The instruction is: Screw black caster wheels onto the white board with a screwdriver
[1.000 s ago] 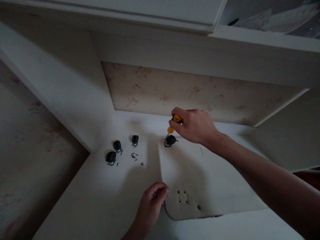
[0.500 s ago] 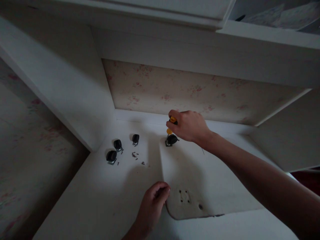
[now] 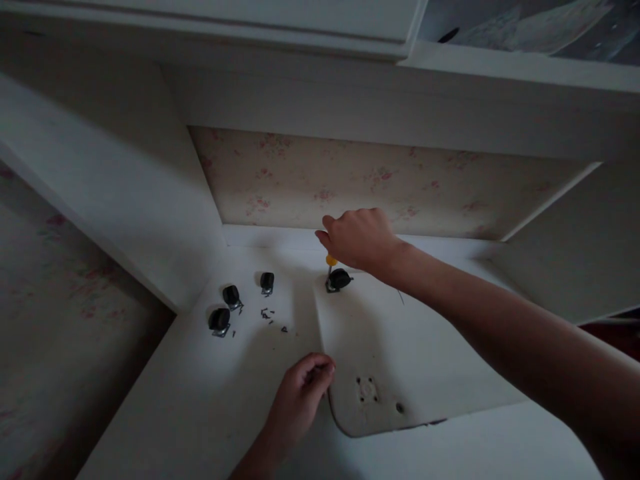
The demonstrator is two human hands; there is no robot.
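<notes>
My right hand is closed around a screwdriver with a yellow handle. The screwdriver stands nearly upright, its shaft running down to the metal plate of a black caster wheel at the far left corner of a white board. My left hand has its fingers curled together beside the board's left edge; what they hold, if anything, is hidden. Several small screws lie on the white surface left of the board.
Three loose casters stand on the white surface to the left, among them a front one. Near the board's close corner are screw holes and a larger round hole. A floral back panel and an overhanging cabinet enclose the space.
The camera view has shifted slightly. My right hand has turned over the screwdriver, so its fingers and knuckles now hide more of the handle. My left hand stays beside the board's edge.
</notes>
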